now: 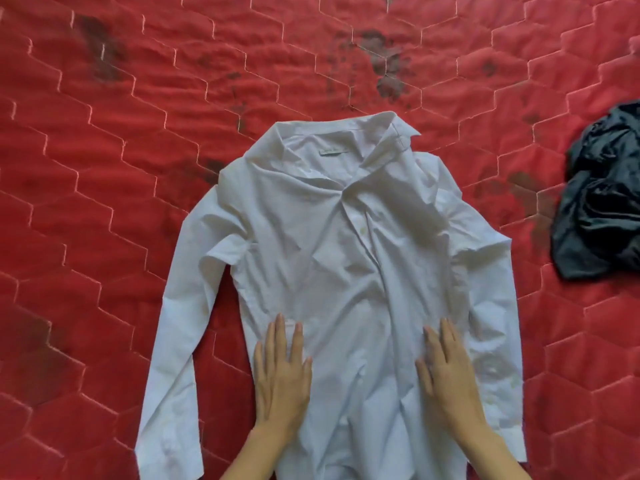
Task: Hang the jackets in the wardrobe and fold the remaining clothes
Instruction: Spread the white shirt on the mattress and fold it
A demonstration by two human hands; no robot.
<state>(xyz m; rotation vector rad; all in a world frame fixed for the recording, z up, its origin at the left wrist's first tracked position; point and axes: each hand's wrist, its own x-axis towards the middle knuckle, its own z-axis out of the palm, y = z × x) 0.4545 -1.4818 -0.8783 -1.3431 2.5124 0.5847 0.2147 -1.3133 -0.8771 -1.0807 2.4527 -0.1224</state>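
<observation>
A white long-sleeved shirt lies spread out, front up, on a red quilted bed cover. Its collar points away from me and both sleeves run down along its sides. My left hand lies flat on the lower left of the shirt's front, fingers straight. Flat as well, my right hand presses on the lower right of the front. The shirt's hem is cut off by the bottom edge of the view.
A crumpled dark, shiny garment lies on the cover at the right edge, apart from the shirt. The red cover has dark stains in places and stretches to every side of the view.
</observation>
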